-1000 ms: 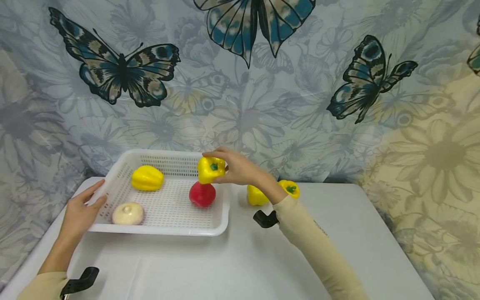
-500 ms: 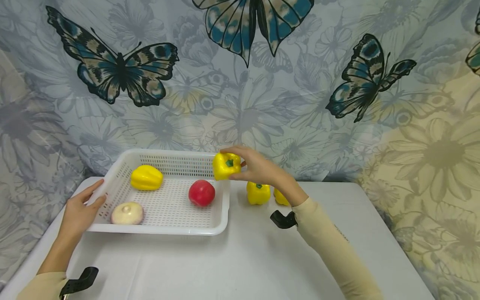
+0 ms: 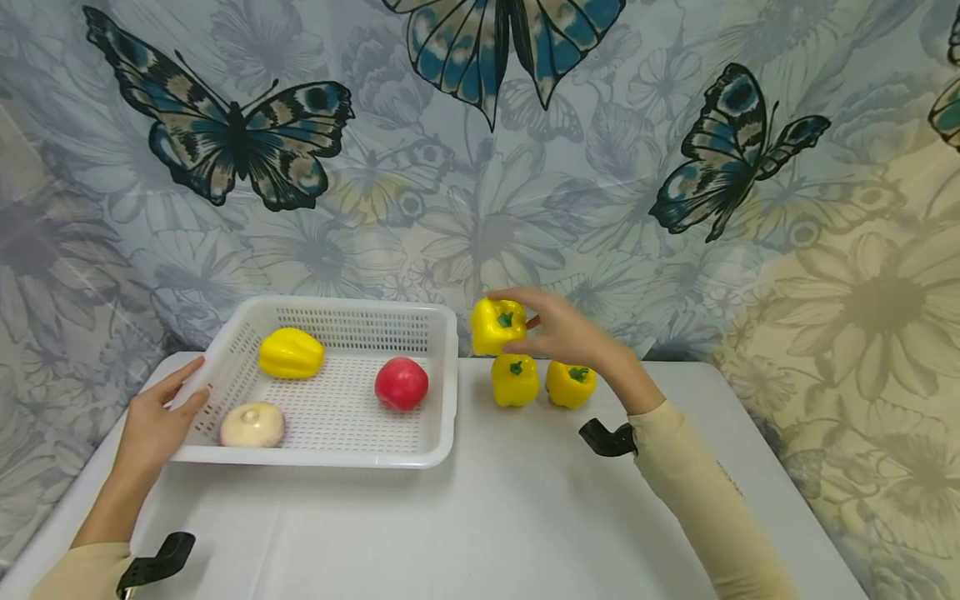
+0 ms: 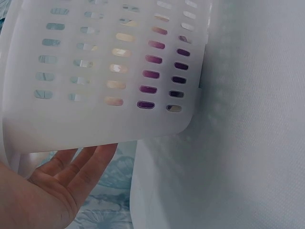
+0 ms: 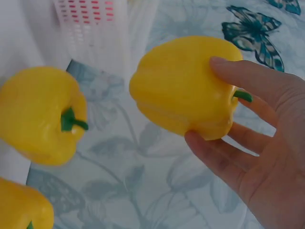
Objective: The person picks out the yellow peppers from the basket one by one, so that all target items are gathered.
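Note:
My right hand grips a yellow bell pepper by its stem end, between thumb and fingers. It hangs just above and behind two other yellow bell peppers, one nearer the basket and one farther right. At the left end of the white perforated basket, my left hand holds the rim. The left wrist view shows that hand's fingers along the outside wall; its thumb is hidden there. Inside the basket are a yellow bell pepper, a round red vegetable and a pale onion.
A white-covered table bears the basket and the loose peppers. Just behind its far edge hangs a butterfly-print cloth backdrop. A black camera mount is on each wrist, left and right.
My right hand has carried the yellow bell pepper rightward, from above the basket's right part to above the loose peppers, which now show fully. The left hand stays at the basket rim.

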`<state>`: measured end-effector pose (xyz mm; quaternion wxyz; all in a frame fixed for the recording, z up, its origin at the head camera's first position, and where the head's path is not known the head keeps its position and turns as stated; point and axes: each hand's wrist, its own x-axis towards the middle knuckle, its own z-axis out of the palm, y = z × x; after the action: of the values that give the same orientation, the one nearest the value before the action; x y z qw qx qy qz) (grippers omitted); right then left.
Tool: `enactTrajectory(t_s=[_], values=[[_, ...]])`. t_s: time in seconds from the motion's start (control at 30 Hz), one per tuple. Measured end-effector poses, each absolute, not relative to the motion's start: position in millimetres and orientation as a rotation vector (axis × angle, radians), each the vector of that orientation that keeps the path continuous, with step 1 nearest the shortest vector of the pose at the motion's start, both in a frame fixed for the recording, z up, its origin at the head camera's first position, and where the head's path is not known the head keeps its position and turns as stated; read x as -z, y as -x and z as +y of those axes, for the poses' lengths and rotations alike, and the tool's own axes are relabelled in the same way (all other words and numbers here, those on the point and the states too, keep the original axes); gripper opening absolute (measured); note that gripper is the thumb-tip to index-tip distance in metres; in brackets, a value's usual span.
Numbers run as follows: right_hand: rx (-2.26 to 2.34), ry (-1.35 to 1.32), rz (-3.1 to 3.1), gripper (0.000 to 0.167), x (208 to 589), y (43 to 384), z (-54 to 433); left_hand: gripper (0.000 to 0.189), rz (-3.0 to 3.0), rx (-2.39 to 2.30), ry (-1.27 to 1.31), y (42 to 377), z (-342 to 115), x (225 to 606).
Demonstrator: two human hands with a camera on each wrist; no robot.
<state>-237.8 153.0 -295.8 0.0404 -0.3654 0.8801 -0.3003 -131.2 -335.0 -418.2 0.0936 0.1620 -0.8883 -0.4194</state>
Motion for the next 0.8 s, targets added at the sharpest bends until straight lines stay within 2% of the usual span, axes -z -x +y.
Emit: enactTrajectory(t_s=[0.8], values=[[0.951,0.859,2.816,0.068,312,237,262,0.056,-2.629,1.245,-0.529,143,-353,442]])
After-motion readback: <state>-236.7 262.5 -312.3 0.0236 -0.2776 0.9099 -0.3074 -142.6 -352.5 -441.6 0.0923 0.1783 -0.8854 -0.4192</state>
